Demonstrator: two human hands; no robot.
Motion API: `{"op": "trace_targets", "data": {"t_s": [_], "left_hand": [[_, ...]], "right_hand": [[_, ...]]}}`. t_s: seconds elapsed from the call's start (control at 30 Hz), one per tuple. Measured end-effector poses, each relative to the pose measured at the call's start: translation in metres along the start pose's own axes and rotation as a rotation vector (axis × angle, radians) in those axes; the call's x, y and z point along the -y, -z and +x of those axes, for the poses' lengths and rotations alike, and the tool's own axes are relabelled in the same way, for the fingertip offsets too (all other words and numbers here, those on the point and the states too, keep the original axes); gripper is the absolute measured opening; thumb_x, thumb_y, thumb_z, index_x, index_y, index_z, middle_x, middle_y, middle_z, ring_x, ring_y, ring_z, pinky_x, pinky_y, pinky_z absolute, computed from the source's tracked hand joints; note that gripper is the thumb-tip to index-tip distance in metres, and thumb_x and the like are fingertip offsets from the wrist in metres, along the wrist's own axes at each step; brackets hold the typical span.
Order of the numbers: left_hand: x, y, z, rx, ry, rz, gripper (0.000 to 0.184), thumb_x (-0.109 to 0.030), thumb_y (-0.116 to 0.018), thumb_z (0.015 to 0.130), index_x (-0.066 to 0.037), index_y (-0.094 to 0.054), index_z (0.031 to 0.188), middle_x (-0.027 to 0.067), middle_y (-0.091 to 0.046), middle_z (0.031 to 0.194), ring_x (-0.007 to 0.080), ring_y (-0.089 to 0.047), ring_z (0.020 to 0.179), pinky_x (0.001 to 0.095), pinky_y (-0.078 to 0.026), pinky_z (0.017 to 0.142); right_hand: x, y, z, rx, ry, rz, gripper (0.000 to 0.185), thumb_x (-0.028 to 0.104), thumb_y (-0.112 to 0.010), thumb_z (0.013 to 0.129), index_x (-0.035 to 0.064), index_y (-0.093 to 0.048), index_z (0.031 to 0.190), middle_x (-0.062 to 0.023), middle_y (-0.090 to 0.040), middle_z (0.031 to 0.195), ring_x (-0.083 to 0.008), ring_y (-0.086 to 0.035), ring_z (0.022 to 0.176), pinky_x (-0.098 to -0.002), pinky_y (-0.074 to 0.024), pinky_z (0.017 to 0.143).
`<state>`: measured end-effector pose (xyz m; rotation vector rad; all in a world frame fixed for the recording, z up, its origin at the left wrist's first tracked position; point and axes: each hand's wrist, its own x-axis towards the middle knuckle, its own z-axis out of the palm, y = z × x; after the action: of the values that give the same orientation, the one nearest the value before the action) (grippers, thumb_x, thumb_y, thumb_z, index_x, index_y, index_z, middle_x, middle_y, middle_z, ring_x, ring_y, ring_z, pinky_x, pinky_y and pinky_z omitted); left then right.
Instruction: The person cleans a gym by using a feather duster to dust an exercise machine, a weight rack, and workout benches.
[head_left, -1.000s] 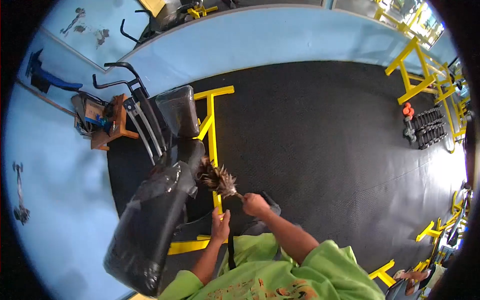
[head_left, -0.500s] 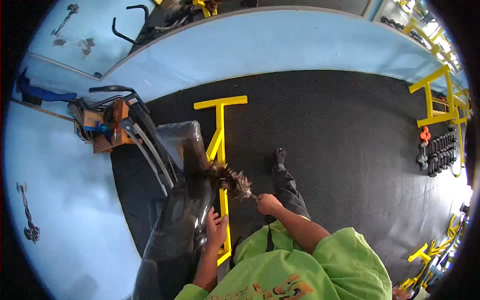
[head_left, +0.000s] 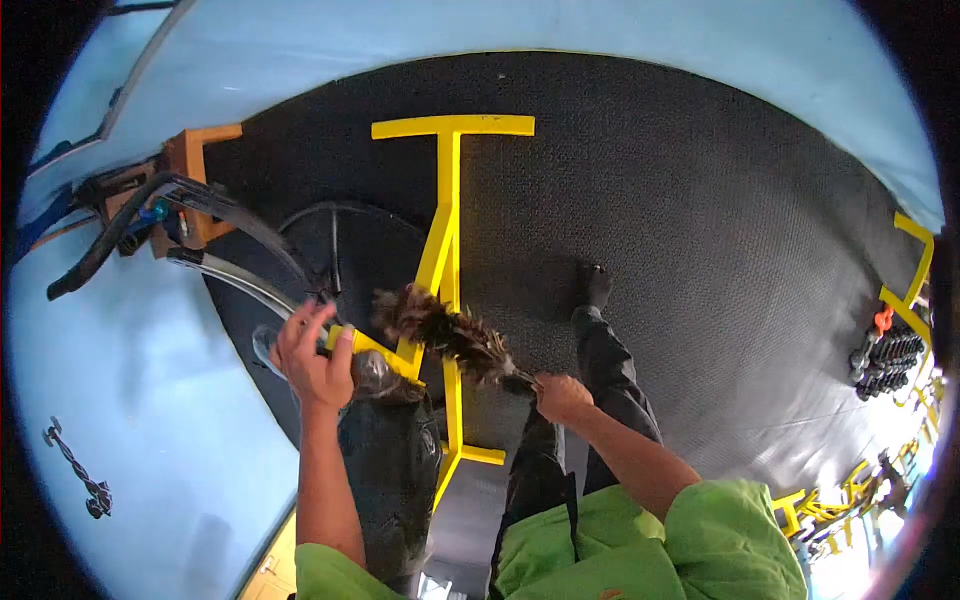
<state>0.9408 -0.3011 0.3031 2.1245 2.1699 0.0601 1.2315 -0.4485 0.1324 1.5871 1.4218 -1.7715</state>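
A brown feather duster [head_left: 450, 335] is in my right hand [head_left: 563, 398], its handle wrapped by closed fingers. Its feathers lie over the yellow bench frame [head_left: 452, 230], though I cannot tell if they touch it. My left hand [head_left: 318, 365] is open, fingers spread, beside the short yellow bar at the bench's front. Whether it touches the bar or the clear plastic next to it, I cannot tell. Below it is the black bench pad [head_left: 390, 480], shiny as if covered in plastic.
An exercise machine with curved handles [head_left: 110, 235] stands at the left, close to a brown wooden frame [head_left: 190, 175]. Black dumbbells [head_left: 885, 360] and yellow racks [head_left: 910, 310] are at the right. Black rubber flooring [head_left: 720, 250] meets blue walls.
My left hand has gone from the bench's side up to its front end, fingers now spread. The duster is still in my right hand, its feathers across the yellow frame. The view has tilted downward.
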Motion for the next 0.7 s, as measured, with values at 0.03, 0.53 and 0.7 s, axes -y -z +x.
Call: {"op": "trace_targets", "data": {"t_s": [0.03,0.53,0.7], "left_hand": [[0.003,-0.001,0.004,0.104,-0.025,0.047,0.035,-0.032,-0.063,0.080,-0.012,-0.065,0.109,0.0067,-0.061,0.114,0.0263,-0.053,0.110,0.0400,-0.031,0.096],[0.015,0.011,0.017,0.413,0.092,-0.136,0.047,-0.046,-0.064,0.078,-0.012,-0.065,0.110,0.0086,-0.061,0.115,0.0257,-0.052,0.113,0.0474,-0.025,0.100],[0.087,0.028,0.042,0.316,0.334,-0.133,0.046,-0.039,-0.065,0.081,-0.008,-0.061,0.116,0.0152,-0.059,0.118,0.0329,-0.047,0.123,0.0546,-0.021,0.106]], "right_hand": [[0.002,0.008,0.009,0.019,0.010,0.023,0.023,0.025,-0.047,0.092,0.0106,-0.063,0.102,-0.0216,-0.065,0.097,-0.0391,-0.063,0.095,-0.0485,-0.0508,0.082],[0.082,0.086,0.075,-0.015,0.088,-0.466,0.033,0.021,-0.056,0.084,0.0078,-0.063,0.113,-0.0174,-0.063,0.114,-0.0370,-0.059,0.108,-0.0457,-0.0490,0.091],[0.140,0.141,0.089,0.078,0.144,-0.610,0.032,0.020,-0.053,0.088,0.0007,-0.061,0.111,-0.0203,-0.063,0.111,-0.0374,-0.060,0.104,-0.0459,-0.0501,0.088]]}}
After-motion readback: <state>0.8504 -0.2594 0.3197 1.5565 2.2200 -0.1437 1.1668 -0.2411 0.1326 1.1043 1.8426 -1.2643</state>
